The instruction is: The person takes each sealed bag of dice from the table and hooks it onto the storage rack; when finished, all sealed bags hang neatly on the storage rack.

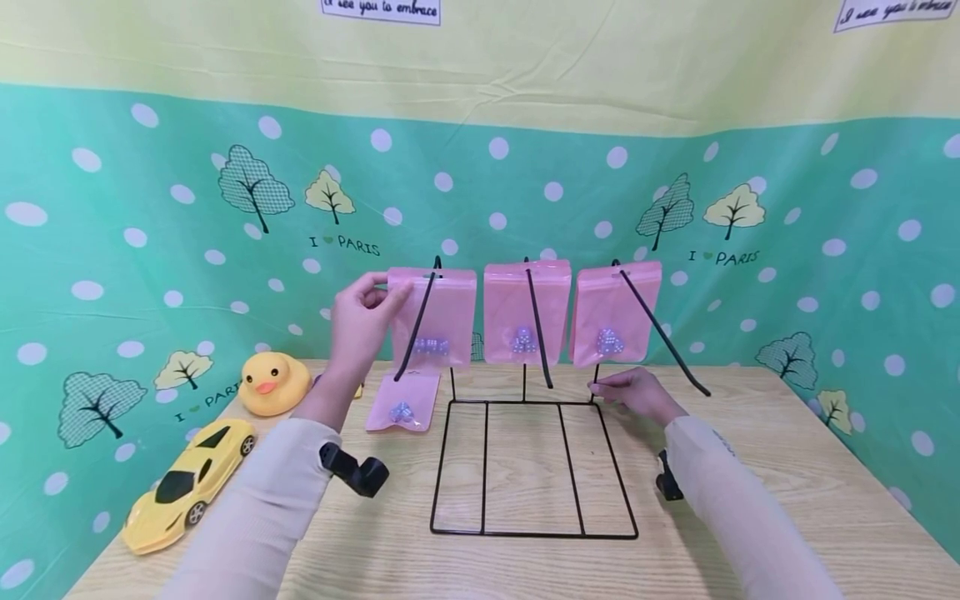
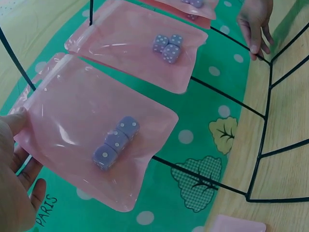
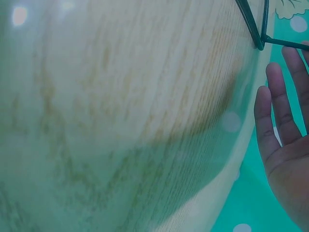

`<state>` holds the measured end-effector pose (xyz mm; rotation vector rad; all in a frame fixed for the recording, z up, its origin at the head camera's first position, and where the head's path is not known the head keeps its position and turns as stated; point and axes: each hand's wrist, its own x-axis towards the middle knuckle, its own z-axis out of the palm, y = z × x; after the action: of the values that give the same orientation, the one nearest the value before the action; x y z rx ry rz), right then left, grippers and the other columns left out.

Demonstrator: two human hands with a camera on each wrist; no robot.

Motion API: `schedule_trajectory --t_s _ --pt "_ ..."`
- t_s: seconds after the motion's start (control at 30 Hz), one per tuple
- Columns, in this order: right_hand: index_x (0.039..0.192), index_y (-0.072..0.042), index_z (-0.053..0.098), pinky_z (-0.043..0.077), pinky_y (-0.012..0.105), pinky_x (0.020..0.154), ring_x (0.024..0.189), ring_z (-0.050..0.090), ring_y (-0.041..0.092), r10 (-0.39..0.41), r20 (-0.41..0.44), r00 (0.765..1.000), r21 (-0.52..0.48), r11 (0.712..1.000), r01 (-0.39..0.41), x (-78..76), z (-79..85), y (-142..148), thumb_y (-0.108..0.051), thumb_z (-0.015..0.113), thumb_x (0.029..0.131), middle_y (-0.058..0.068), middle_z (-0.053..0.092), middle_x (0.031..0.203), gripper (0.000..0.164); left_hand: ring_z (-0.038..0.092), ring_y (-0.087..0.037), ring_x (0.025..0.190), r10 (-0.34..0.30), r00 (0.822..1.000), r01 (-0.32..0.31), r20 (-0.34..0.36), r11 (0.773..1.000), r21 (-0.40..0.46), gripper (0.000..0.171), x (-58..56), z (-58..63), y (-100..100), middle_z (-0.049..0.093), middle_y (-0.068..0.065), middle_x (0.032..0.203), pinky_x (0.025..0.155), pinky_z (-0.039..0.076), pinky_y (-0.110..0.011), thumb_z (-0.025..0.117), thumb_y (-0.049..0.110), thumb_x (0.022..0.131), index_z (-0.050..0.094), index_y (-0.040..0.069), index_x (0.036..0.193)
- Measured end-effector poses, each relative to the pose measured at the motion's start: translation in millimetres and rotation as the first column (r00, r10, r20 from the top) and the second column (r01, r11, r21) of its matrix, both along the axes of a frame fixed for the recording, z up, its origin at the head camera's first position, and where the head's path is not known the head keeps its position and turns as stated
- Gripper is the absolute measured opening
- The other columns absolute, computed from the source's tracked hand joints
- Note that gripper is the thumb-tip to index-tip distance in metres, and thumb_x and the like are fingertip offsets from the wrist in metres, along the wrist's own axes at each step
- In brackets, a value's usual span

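Observation:
My left hand (image 1: 365,317) pinches the upper left corner of a pink zip bag (image 1: 405,308) that hangs on the left hook of a black wire rack (image 1: 525,534). Three purple dice (image 2: 116,143) lie in a row inside this bag. Another pink bag (image 1: 491,312) with dice hangs on the middle hook, and more pink bags (image 1: 592,312) overlap on the right hook. My right hand (image 1: 637,395) holds the rack's right upright low down, thumb and fingertips at the wire. In the right wrist view its other fingers (image 3: 282,113) are extended.
A pink bag with dice (image 1: 386,404) lies on the table (image 1: 787,492), left of the rack base. A yellow rubber duck (image 1: 281,385) and a yellow toy car (image 1: 191,483) stand at the left. Behind hangs a green dotted cloth (image 1: 480,183). The hooks jut forward.

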<state>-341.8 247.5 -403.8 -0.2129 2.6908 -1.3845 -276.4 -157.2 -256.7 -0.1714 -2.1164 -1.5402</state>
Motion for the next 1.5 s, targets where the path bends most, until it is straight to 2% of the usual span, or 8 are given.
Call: schedule_trajectory --t_s 0.37,0.57,0.77,1.17,1.3,1.5 --pt "0.119 -0.001 0.073 0.058 0.036 0.078 0.1 0.07 0.028 0.002 0.014 1.0 -0.012 1.0 -0.001 2.3 3.2 -1 -0.028 0.071 0.097 0.017 0.073 0.116 0.034 0.059 -0.015 0.079 0.019 0.999 -0.019 0.045 1.0 -0.002 0.043 -8.6 4.4 3 0.07 -0.01 0.091 0.071 0.047 -0.026 0.07 0.04 0.097 0.067 0.005 0.124" --pt "0.119 -0.002 0.073 0.058 0.036 0.079 0.101 0.07 0.028 0.0 0.017 1.0 -0.017 1.0 0.0 2.4 4.0 -1 -0.027 0.071 0.098 0.016 0.073 0.117 0.033 0.059 -0.015 0.079 0.029 0.998 -0.029 0.048 1.0 -0.011 0.043 -12.0 7.4 3 0.07 -0.011 0.092 0.07 0.048 -0.025 0.07 0.04 0.097 0.067 0.006 0.124" --pt "0.12 -0.002 0.073 0.058 0.036 0.079 0.102 0.07 0.029 0.003 0.014 1.0 -0.004 1.0 -0.003 1.1 2.7 0 -0.029 0.071 0.097 0.017 0.072 0.118 0.035 0.061 -0.016 0.081 0.028 0.998 -0.027 0.053 0.999 -0.021 0.042 -14.8 7.7 3 0.071 -0.013 0.095 0.074 0.049 -0.025 0.069 0.039 0.098 0.067 0.006 0.125" --pt "0.118 -0.003 0.074 0.058 0.036 0.078 0.098 0.07 0.026 -0.017 0.016 1.0 -0.002 1.0 0.017 -0.5 0.0 0 -0.03 0.072 0.097 0.015 0.073 0.116 0.035 0.062 -0.017 0.086 -0.001 0.998 0.004 0.067 0.999 -0.042 0.041 -13.1 9.0 0 0.071 -0.017 0.103 0.076 0.048 -0.027 0.068 0.035 0.1 0.065 0.006 0.127" --pt "0.118 -0.003 0.074 0.058 0.036 0.079 0.1 0.07 0.027 -0.015 0.02 1.0 -0.002 1.0 0.015 -0.1 0.9 0 -0.031 0.072 0.097 0.015 0.073 0.117 0.035 0.065 -0.019 0.093 -0.01 0.996 0.014 0.086 0.999 -0.04 0.044 -10.5 7.2 -4 0.072 -0.018 0.11 0.077 0.046 -0.027 0.066 0.038 0.1 0.064 0.007 0.131" --pt "0.118 -0.003 0.073 0.058 0.036 0.078 0.101 0.07 0.029 -0.01 0.018 1.0 -0.004 1.0 0.01 0.4 1.3 -1 -0.03 0.072 0.097 0.016 0.073 0.118 0.035 0.068 -0.019 0.1 -0.026 0.996 0.026 0.09 1.0 -0.004 0.045 -6.4 1.7 -13 0.072 -0.019 0.115 0.089 0.048 -0.03 0.067 0.039 0.1 0.064 0.006 0.13"
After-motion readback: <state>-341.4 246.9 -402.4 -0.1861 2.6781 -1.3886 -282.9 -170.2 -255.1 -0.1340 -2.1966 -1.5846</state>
